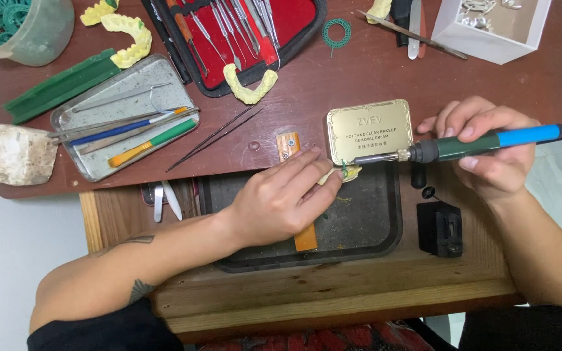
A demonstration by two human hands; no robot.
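In the head view, a small pale yellow dental cast (349,172) with a bit of green wax on it is pinched between the fingertips of the left hand (281,201). It is held over the dark tray (365,221) set into the wooden bench. Most of the cast is hidden by the fingers, so its shape is hard to make out. The right hand (489,153) is closed around a heated wax tool (469,146) with a green and blue handle, and the metal tip is brought up against the cast. The cord end of the tool is cut off at the right edge.

A gold tin (368,130) lies just far of the cast on the red-brown surface (359,71). An orange strip (306,237) is partly covered by the left hand. Far left, a metal tray (73,120) holds several instruments, beside a white stone block (17,154). A red-lined instrument case (235,39) and a white box (489,29) are cut off at the far edge.
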